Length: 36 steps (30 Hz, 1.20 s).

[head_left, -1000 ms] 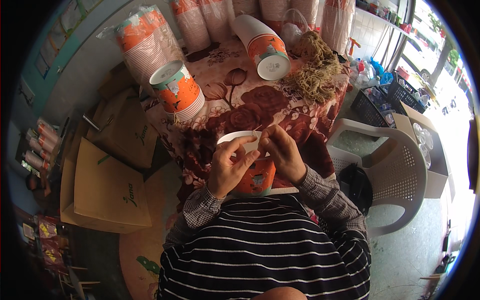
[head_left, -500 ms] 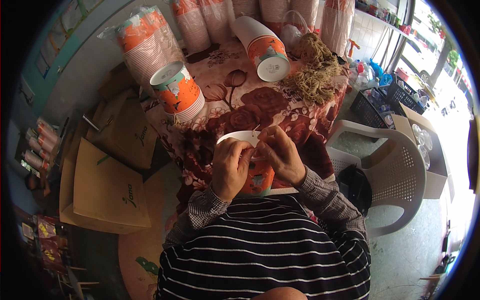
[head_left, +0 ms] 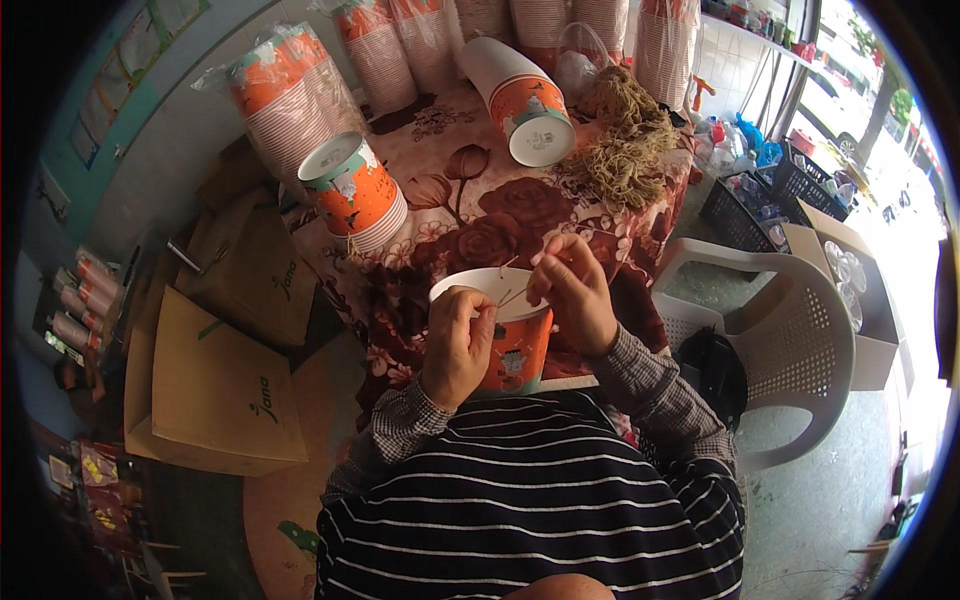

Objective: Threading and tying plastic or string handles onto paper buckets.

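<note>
An orange and green printed paper bucket (head_left: 517, 358) with a white inside stands upright before me at the table's near edge. Thin tan string (head_left: 512, 297) runs across its mouth between my hands, and a short end shows at the far rim. My left hand (head_left: 460, 345) is at the bucket's left rim, thumb and fingers pinched on the string. Over the right rim, my right hand (head_left: 577, 292) pinches another part of it, its other fingers curled. Whether the string is knotted is too small to tell.
Farther left stand stacked buckets (head_left: 352, 195); another stack (head_left: 520, 105) lies on its side. Tan string bundles (head_left: 625, 140) hang over the table's right side. Wrapped stacks (head_left: 285, 95) line the back. Cardboard boxes (head_left: 220, 380) are left, a plastic chair (head_left: 770, 345) right.
My hands have moved apart: the right has lifted up and to the right, the left has shifted slightly down. More string and more of the bucket's inside now show between them.
</note>
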Each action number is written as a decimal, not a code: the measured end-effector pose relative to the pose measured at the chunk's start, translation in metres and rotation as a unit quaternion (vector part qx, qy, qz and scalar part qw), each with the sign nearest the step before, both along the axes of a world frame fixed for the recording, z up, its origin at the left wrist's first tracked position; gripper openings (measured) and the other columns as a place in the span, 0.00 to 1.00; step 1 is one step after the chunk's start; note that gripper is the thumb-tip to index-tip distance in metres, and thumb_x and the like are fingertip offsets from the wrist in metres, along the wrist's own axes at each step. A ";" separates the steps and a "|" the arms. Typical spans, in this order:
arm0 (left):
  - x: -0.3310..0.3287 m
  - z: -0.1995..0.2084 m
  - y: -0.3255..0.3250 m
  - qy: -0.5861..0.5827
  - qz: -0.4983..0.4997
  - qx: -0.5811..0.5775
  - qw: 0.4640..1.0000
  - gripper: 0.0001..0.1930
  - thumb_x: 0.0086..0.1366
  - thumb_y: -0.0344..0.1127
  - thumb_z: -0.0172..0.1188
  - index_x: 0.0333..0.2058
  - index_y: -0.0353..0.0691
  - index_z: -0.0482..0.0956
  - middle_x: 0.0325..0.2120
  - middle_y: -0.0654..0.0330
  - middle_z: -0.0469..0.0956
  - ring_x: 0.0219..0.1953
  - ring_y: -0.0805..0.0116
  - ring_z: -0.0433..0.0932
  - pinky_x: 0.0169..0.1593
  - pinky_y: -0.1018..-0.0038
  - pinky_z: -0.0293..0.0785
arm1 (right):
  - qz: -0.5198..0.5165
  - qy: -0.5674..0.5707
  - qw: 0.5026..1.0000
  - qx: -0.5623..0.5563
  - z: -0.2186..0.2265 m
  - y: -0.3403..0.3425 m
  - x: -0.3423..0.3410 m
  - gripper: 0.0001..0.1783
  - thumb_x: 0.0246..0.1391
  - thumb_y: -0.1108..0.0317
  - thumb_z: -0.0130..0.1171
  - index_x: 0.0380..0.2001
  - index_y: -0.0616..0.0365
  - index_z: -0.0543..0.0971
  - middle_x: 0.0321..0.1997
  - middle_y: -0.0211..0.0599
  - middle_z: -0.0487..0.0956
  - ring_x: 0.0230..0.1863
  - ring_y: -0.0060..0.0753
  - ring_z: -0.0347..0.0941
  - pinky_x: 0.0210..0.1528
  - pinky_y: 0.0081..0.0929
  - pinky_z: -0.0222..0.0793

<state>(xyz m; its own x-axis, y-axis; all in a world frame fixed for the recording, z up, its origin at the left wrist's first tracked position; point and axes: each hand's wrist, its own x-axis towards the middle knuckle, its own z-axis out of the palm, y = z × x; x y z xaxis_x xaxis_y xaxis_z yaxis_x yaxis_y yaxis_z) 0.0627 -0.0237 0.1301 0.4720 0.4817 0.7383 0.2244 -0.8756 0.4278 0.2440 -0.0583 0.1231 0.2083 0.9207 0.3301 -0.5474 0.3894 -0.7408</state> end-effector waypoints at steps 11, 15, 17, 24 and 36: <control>-0.013 -0.027 0.017 -0.031 0.017 -0.040 0.999 0.02 0.68 0.25 0.50 0.36 0.34 0.69 0.34 0.57 0.70 0.35 0.68 0.71 0.41 0.75 0.69 | -0.065 -0.011 0.994 -0.091 -0.019 0.016 0.035 0.07 0.63 0.63 0.54 0.35 0.54 0.71 0.19 0.24 0.68 0.17 0.16 0.61 0.19 0.17 0.58; -0.017 -0.025 0.017 -0.037 -0.012 -0.067 0.997 0.04 0.67 0.25 0.52 0.39 0.34 0.71 0.35 0.57 0.71 0.35 0.68 0.71 0.42 0.75 0.69 | 0.001 -0.265 0.956 -0.127 0.007 -0.001 0.047 0.11 0.63 0.62 0.54 0.34 0.60 0.73 0.20 0.27 0.72 0.20 0.17 0.68 0.22 0.18 0.65; -0.016 -0.021 0.012 -0.036 -0.010 -0.089 0.995 0.07 0.65 0.27 0.55 0.41 0.34 0.72 0.35 0.57 0.72 0.38 0.64 0.72 0.45 0.71 0.69 | -0.026 -0.330 0.940 -0.084 0.009 -0.002 0.047 0.11 0.62 0.63 0.55 0.35 0.61 0.73 0.20 0.28 0.72 0.20 0.18 0.69 0.23 0.19 0.66; -0.012 -0.014 0.010 0.008 -0.004 -0.049 0.999 0.09 0.61 0.28 0.60 0.40 0.37 0.76 0.35 0.59 0.76 0.41 0.61 0.74 0.48 0.68 0.71 | 0.016 -0.446 0.892 -0.072 0.027 -0.018 0.039 0.11 0.58 0.64 0.59 0.36 0.62 0.77 0.23 0.32 0.78 0.23 0.24 0.75 0.26 0.25 0.70; -0.020 -0.011 0.018 -0.045 -0.039 -0.097 0.994 0.04 0.62 0.27 0.61 0.35 0.36 0.77 0.32 0.58 0.78 0.35 0.66 0.78 0.41 0.74 0.74 | -0.040 -0.609 0.792 -0.013 0.035 -0.026 0.037 0.08 0.53 0.69 0.63 0.33 0.62 0.78 0.23 0.39 0.79 0.24 0.30 0.77 0.28 0.27 0.71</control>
